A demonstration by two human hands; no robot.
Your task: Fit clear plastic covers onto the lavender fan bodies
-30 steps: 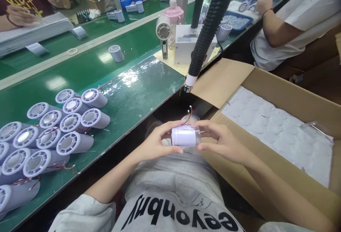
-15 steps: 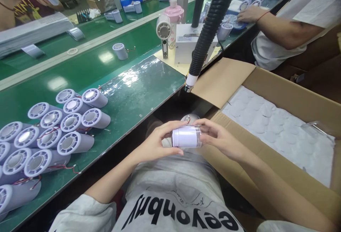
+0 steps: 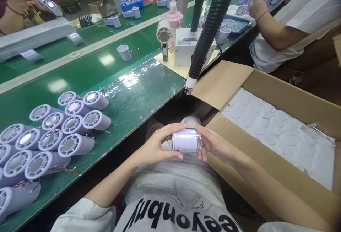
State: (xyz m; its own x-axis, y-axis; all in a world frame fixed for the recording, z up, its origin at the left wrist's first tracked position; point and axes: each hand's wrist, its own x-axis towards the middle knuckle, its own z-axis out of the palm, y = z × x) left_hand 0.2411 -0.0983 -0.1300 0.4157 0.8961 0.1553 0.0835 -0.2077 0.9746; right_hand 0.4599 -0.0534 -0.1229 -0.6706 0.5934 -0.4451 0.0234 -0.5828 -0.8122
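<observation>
A lavender cylindrical fan housing (image 3: 185, 140) lies sideways above my lap, with a clear plastic piece around its right end. My left hand (image 3: 162, 143) is closed around its left end, the thumb below and the fingers over the top. At the clear end, my right hand (image 3: 211, 142) grips with its thumb and fingers; the fingertips show beneath. Several similar housings (image 3: 76, 145) with red and black wires rest on the green bench to my left, their vented ends towards me.
An open cardboard box (image 3: 282, 86) with white padded packing (image 3: 271, 125) stands at my right. A black flexible hose (image 3: 205, 33) hangs ahead, near a white box-shaped device (image 3: 186, 52) and a small handheld fan (image 3: 164, 34). One housing (image 3: 124, 52) sits on the green conveyor. Co-workers sit opposite and at the right.
My right hand has turned around the clear end, its fingers now reaching below the housing. My left hand keeps its hold. The housing on the conveyor has shifted slightly right.
</observation>
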